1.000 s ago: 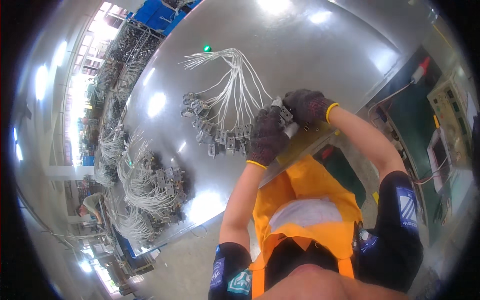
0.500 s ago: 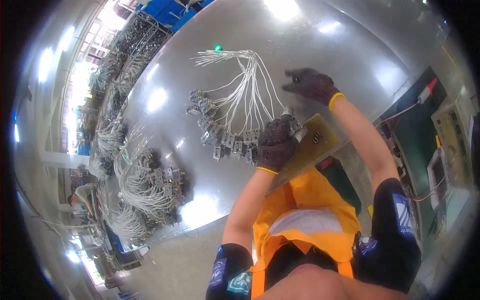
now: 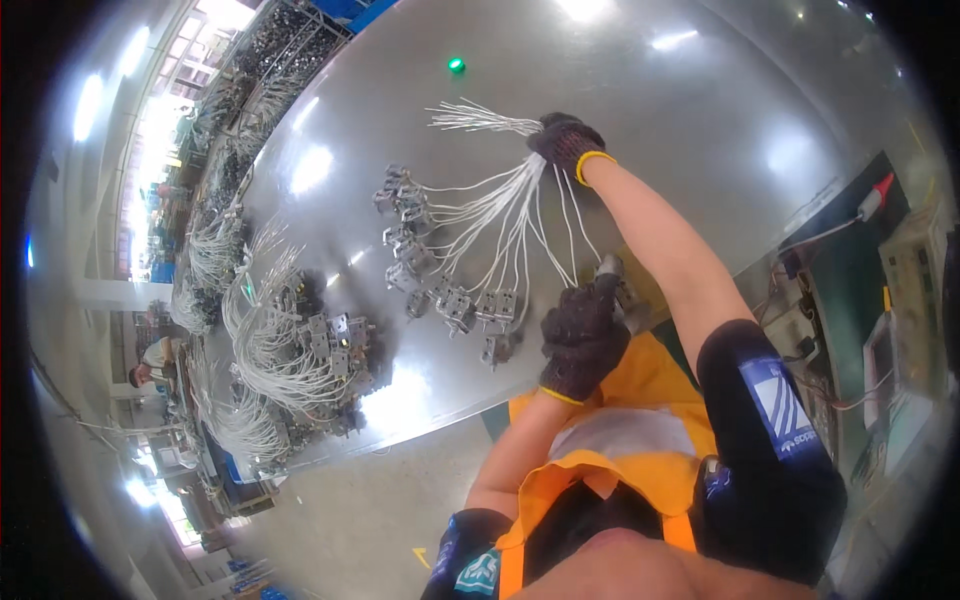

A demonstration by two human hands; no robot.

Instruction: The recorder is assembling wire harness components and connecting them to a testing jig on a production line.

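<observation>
Dark knit gloves with yellow cuffs cover both hands. My right hand (image 3: 567, 138) is closed around the gathered bundle of white wires (image 3: 500, 195) near its bend, and the loose wire ends stick out to its left. Small grey metal boxes (image 3: 497, 308) hang on the other ends of the wires, in a curved row on the metal table. Close to the table's front edge, my left hand (image 3: 583, 342) is closed on a small metal box (image 3: 627, 296), partly hidden by the glove. Wires run from beside its thumb up to the bundle.
A heap of similar wired metal boxes (image 3: 335, 345) lies at the table's left. A yellowish board (image 3: 648, 275) lies under my right forearm. A green light spot (image 3: 456, 65) shows on the metal table (image 3: 700, 130). Equipment with cables (image 3: 880, 290) stands at right.
My right hand, open and apart before, has moved left and taken hold of the wire bundle. My left hand has moved down and right. The row of boxes has shifted and spread.
</observation>
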